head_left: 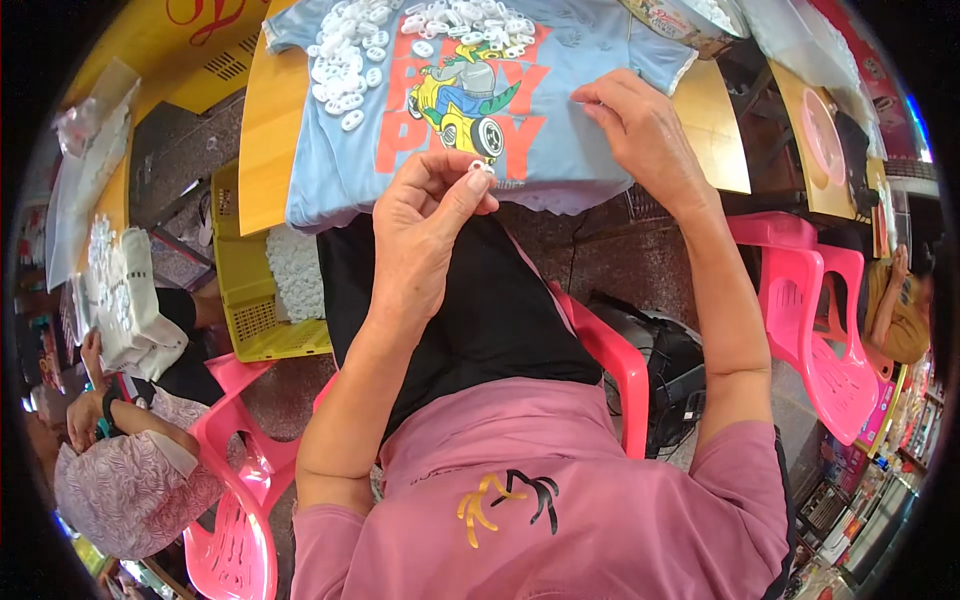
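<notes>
My left hand pinches a small white plastic piece between thumb and index finger, just above the near edge of a light-blue T-shirt. My right hand hovers over the shirt's right side, its fingers loosely apart with nothing seen in them. The shirt lies spread over the yellow tabletop and bears a printed cartoon figure on a yellow vehicle. Loose white oval pieces with holes are heaped at its upper left, and another heap lies at the top middle.
A round container of white pieces stands at the far right. A yellow crate with a bag of white pieces is at lower left. Pink chairs stand on both sides. A person in a patterned cap sits at left; another is far right.
</notes>
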Demonstrator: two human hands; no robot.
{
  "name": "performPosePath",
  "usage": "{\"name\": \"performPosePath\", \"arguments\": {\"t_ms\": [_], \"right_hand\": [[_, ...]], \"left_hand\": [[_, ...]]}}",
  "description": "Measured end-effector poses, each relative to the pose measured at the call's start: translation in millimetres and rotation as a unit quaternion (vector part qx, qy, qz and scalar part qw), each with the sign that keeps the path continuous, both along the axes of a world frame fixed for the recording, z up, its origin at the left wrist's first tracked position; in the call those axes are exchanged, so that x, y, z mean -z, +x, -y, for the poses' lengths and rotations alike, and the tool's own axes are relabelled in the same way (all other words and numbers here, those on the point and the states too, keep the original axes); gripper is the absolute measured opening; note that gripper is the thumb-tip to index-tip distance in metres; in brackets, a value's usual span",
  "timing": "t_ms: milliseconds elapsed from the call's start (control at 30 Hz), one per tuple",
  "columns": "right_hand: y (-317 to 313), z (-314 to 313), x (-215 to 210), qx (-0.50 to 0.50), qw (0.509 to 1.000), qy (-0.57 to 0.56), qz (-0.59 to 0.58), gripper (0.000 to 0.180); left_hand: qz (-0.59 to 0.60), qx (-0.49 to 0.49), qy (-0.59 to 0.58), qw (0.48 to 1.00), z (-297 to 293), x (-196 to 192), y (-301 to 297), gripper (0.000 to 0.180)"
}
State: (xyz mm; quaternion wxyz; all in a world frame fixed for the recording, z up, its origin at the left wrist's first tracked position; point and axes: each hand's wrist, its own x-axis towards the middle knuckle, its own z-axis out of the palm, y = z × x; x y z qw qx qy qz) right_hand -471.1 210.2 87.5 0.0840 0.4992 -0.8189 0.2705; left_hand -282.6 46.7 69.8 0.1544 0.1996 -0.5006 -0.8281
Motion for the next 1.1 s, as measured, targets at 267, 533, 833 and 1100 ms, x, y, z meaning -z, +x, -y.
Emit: {"name": "performPosePath", "arguments": {"t_ms": [267,533,833,1100], "right_hand": [[-11,-2,5,0.023,1.0,0.01,-0.006,0.011],[40,8,-9,0.041,0.963,-0.116,0.241,0.022],[95,24,-14,-0.006,0.875,-0.22,0.431,0.025],[100,24,-13,-0.016,0.841,-0.241,0.484,0.025]], "left_hand": [[0.016,0.014,0.053,0.998,-6,1,6,0.019],[-0.009,0.007,0.047,0.999,-12,-11,3,0.019],[-0.026,0.007,0.014,1.0,-20,-23,8,0.019],[-0.042,0.018,-0.001,0.999,-21,-25,11,0.019]]}}
